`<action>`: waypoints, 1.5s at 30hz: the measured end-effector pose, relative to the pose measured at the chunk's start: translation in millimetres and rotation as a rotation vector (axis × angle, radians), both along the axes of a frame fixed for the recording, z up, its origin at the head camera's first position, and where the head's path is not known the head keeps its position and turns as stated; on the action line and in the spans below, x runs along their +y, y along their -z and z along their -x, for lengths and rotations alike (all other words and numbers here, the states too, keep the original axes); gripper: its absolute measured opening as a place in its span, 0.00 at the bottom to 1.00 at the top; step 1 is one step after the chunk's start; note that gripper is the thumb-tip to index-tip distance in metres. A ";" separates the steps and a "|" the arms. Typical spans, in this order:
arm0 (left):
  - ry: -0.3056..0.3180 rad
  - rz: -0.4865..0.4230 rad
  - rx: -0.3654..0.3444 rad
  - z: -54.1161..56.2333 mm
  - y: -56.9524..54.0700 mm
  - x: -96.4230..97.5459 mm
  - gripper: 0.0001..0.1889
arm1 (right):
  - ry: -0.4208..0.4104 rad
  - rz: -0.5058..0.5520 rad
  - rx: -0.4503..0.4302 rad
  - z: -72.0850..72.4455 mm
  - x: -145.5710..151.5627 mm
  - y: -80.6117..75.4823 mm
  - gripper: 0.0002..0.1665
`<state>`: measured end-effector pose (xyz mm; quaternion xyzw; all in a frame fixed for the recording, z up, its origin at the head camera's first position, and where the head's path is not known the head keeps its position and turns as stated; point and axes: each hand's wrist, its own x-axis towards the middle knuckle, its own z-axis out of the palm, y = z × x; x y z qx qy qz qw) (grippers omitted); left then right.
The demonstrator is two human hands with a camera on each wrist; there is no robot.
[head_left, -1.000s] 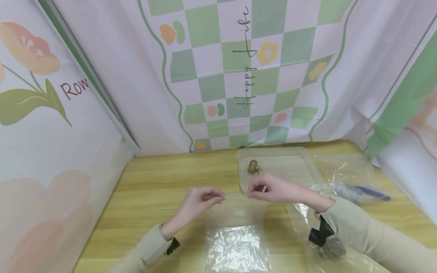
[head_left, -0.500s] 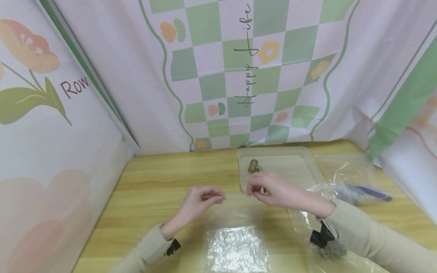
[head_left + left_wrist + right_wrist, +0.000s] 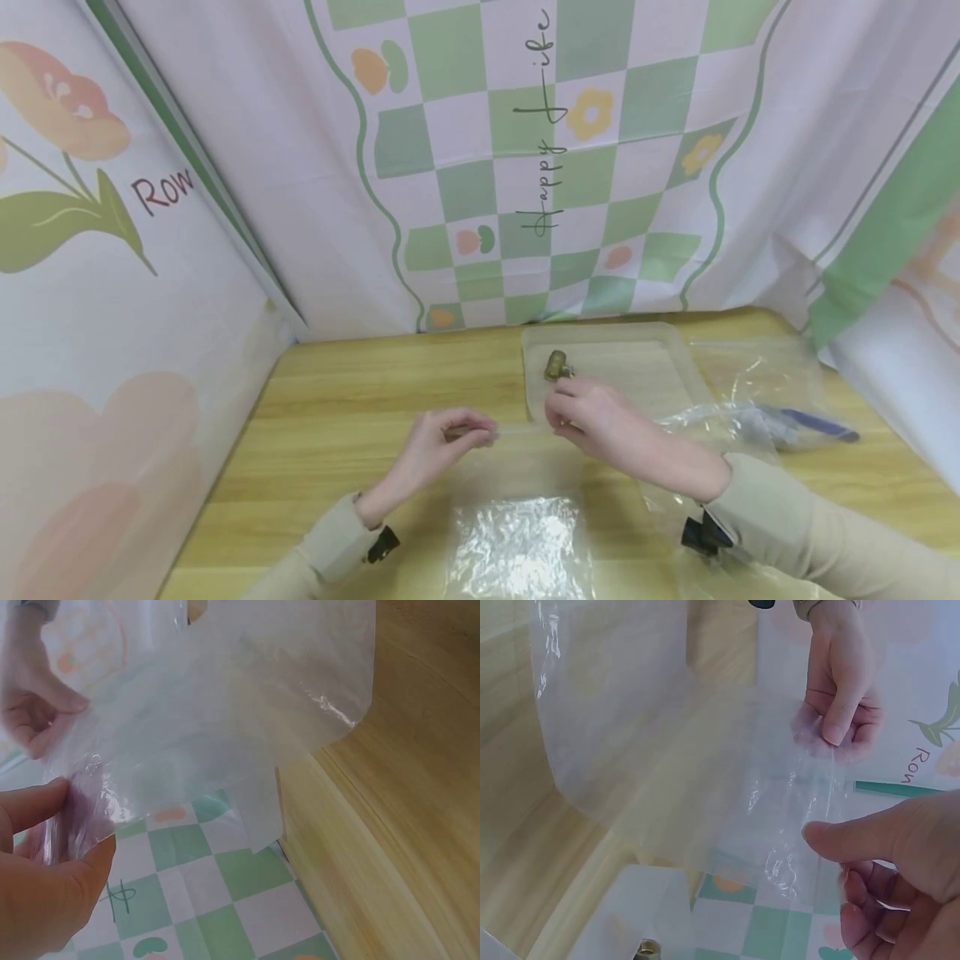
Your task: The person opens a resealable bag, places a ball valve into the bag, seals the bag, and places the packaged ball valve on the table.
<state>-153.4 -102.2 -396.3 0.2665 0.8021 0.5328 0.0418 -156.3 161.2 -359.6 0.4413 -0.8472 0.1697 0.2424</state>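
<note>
A clear plastic zip bag [image 3: 517,542] hangs by its top edge between my two hands, its lower part shiny and crinkled over the table. At its left top corner, my left hand [image 3: 442,450] pinches the film between thumb and fingers. My right hand [image 3: 611,425] pinches the same edge near the right corner; in the right wrist view its thumb [image 3: 855,836] presses on the film, fingers curled behind. Nothing shows inside the bag. Beyond the right hand, a brass fitting [image 3: 557,365] lies in a translucent shallow tray [image 3: 637,367].
Right of the tray, another clear bag [image 3: 757,367] lies on the wooden table [image 3: 360,383], with a blue-handled item [image 3: 817,423] beside or in it. More clear plastic lies under the right forearm. Printed curtains [image 3: 495,167] close off the back and sides.
The right hand has turned slightly and its wrist has dropped a little, fingertips moving along the bag's edge. The left hand stays in place, gripping its corner.
</note>
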 end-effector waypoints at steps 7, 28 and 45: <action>0.010 -0.003 -0.009 0.1 3.3 2.5 0.11 | 0.035 0.008 -0.033 -3.5 1.1 -0.7 0.15; 0.015 -0.077 -0.023 -1.5 0.4 10.7 0.11 | 0.065 -0.008 -0.024 -0.3 0.1 3.8 0.16; 0.055 -0.099 -0.024 1.5 4.6 14.9 0.12 | 0.024 -0.046 -0.129 -3.9 4.5 -1.7 0.14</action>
